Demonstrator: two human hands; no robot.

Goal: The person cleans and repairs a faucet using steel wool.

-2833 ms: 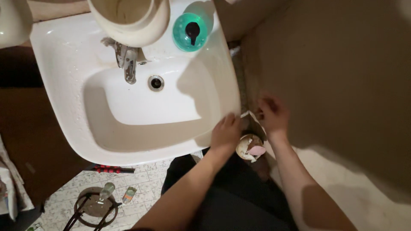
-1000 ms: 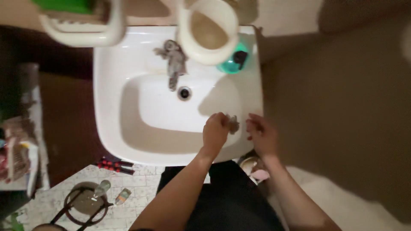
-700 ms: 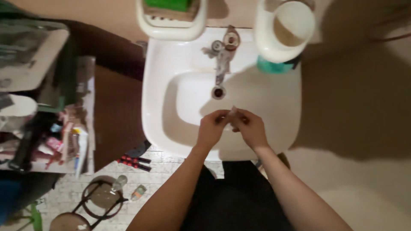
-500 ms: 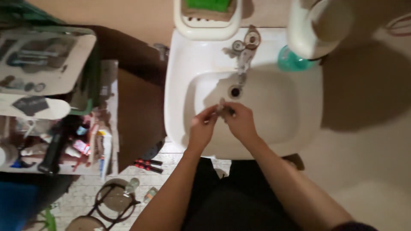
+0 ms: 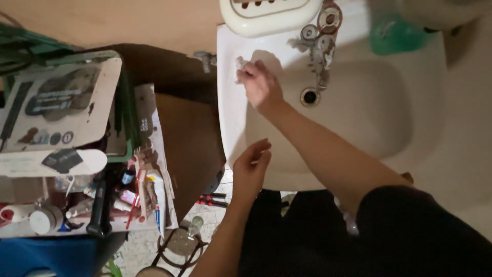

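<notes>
I have the right hand [image 5: 261,84] at the back left corner of the white sink [image 5: 359,128], fingers clamped on a small crumpled scrap [image 5: 240,65]; I judge I am putting it down there. Left hand [image 5: 251,166] rests loosely open on the front rim. Next I must let the scrap go without it sliding into the basin

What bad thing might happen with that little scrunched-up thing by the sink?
The right hand holds the small crumpled piece on the back left corner of the sink, close to the edge, so it might slip off onto the floor. It could also slide into the basin toward the open drain.
</notes>
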